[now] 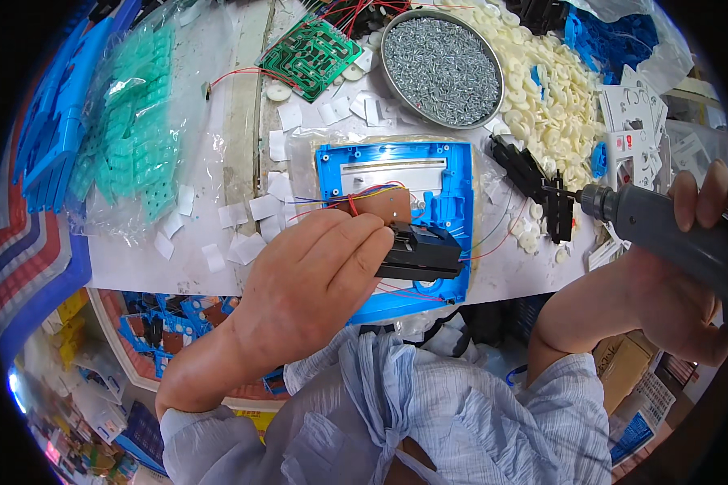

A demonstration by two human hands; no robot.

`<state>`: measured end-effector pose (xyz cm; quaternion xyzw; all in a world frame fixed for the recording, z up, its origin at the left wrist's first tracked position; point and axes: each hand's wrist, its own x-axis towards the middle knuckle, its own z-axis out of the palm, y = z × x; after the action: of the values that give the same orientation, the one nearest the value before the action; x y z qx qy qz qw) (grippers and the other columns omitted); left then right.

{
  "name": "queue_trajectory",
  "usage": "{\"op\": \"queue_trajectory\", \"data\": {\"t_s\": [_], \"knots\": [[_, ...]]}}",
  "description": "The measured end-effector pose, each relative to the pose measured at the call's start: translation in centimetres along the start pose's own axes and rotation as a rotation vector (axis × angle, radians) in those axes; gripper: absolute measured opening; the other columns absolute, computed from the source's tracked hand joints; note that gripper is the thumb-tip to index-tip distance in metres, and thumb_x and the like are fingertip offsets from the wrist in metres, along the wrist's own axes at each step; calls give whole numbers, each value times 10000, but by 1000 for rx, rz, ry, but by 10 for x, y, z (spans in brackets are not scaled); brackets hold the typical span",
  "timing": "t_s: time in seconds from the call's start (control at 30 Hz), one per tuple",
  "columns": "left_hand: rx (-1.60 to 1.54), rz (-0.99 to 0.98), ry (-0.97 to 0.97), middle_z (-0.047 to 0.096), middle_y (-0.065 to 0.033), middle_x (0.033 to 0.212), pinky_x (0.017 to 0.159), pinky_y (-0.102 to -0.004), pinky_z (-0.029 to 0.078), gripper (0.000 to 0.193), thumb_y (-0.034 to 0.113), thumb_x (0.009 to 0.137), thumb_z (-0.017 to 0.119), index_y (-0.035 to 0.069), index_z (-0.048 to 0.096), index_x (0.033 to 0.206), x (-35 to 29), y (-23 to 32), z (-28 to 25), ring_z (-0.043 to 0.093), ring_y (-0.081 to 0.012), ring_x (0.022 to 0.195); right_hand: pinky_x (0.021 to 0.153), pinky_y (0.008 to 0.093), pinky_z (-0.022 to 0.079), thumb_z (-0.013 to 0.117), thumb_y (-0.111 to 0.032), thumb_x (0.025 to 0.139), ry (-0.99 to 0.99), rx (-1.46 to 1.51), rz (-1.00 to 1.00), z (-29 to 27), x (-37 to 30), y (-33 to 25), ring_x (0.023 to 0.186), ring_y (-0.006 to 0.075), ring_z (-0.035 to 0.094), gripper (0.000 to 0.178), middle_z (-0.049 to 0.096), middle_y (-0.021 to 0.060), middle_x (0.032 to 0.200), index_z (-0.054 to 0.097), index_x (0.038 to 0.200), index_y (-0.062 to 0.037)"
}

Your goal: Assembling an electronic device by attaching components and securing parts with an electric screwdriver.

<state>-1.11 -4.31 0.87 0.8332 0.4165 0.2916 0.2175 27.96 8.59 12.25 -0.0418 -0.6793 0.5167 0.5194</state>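
Head view: left hand [319,267] closed on a boxy black plastic module [425,259] over the open blue housing [463,174]; thumb hidden, contact beneath unclear. Right hand [681,293], well apart, wraps a smooth grey cylindrical power driver [651,220], rear lost in darkness. Round dish [455,126]: shiny metal screws [441,71].

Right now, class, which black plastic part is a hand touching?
The black part held in the left hand, over the blue housing; the black parts beside the cream discs lie right of that housing.
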Motion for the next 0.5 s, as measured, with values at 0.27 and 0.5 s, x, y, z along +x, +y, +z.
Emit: {"op": "queue_trajectory", "data": {"t_s": [0.27, 0.5], "knots": [[-42, -39, -3, 654, -168, 1177, 854, -447, 556, 535, 82, 722, 788, -24, 622, 1220, -5, 0, 0, 650, -349, 992, 774, 477, 533, 556, -478, 948, 124, -177, 57, 20, -1, 3, 1044, 354, 543, 855, 477, 208, 1304, 135, 1637, -193], [-20, -16, -3, 645, -169, 1152, 826, -446, 551, 529, 43, 686, 784, -34, 629, 1186, 4, 4, -5, 644, -354, 968, 793, 438, 468, 563, -511, 876, 165, 17, 12, 9, -7, 4, 990, 303, 513, 948, 507, 181, 1256, 144, 1634, -125]]}}
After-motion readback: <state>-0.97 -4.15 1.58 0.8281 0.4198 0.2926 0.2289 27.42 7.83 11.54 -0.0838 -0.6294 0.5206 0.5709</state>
